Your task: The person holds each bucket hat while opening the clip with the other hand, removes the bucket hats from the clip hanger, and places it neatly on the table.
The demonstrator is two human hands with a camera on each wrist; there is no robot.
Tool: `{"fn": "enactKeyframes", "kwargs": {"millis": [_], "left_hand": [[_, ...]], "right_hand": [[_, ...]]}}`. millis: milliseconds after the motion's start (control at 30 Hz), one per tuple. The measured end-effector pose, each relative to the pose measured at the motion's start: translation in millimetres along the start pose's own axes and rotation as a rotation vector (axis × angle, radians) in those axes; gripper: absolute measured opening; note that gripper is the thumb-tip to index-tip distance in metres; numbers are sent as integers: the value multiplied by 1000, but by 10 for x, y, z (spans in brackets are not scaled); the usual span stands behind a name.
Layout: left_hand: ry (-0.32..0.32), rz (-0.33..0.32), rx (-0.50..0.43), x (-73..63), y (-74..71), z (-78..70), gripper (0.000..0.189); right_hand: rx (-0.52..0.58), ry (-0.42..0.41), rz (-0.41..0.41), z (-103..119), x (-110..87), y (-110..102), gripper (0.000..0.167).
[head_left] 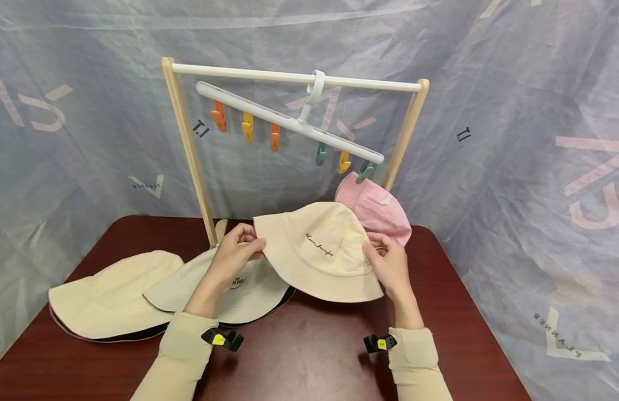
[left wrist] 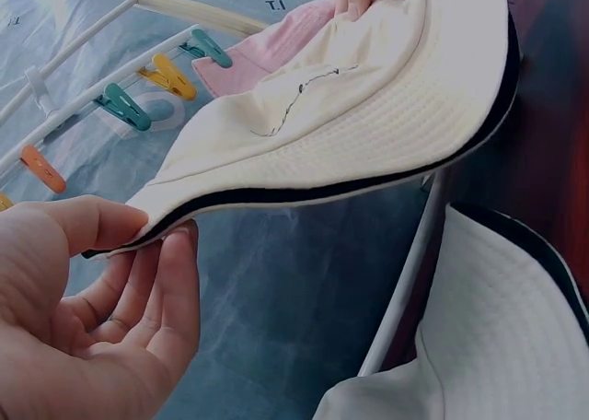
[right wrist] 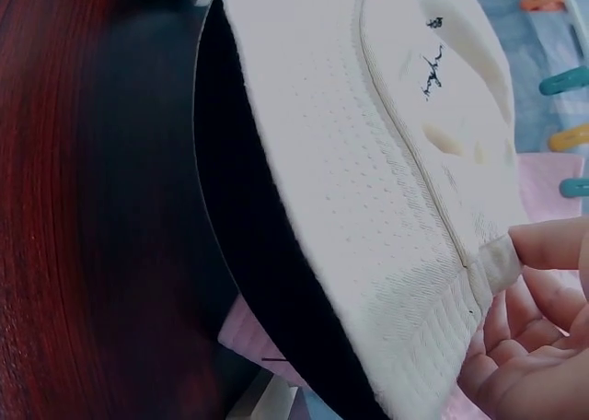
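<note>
Both hands hold up a cream bucket hat (head_left: 319, 250) with dark script stitched on its front and a black underside. My left hand (head_left: 237, 250) pinches the brim's left edge, thumb on top and fingers beneath, as the left wrist view shows. On the other side my right hand (head_left: 388, 262) pinches the fabric where crown and brim meet (right wrist: 492, 263). Behind the hat, a pink bucket hat (head_left: 374, 209) hangs from a teal clip (head_left: 364, 171) at the right end of a white clip hanger (head_left: 289, 120).
The hanger hooks over the white bar (head_left: 249, 72) of a wooden-legged rack (head_left: 186, 145). More clips, orange (head_left: 219, 116), yellow (head_left: 247, 126) and teal (head_left: 322, 154), line it. At the left, a grey-white bucket hat (head_left: 259, 289) overlaps a cream one (head_left: 124, 289) on the dark red table (head_left: 299, 356).
</note>
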State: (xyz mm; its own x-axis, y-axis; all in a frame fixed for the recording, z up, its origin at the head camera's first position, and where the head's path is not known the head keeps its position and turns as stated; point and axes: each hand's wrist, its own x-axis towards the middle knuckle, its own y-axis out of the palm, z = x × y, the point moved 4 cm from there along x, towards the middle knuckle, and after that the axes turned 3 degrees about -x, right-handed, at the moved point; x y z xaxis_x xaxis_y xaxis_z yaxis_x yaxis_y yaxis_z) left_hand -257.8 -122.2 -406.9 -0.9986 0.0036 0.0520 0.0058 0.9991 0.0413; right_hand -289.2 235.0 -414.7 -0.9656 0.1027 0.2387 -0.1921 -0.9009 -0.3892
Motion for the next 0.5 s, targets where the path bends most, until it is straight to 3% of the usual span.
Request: {"fn": "enactKeyframes", "kwargs": {"millis": [333,500], "left_hand": [[-81,72,-24,-116,2,170,20],[-86,93,-25,-167,-22,225,21]], "right_hand": [[-96,-55,-4,-13,16,-31,24],[-146,-76,-1,-1,15,-21,26]]}}
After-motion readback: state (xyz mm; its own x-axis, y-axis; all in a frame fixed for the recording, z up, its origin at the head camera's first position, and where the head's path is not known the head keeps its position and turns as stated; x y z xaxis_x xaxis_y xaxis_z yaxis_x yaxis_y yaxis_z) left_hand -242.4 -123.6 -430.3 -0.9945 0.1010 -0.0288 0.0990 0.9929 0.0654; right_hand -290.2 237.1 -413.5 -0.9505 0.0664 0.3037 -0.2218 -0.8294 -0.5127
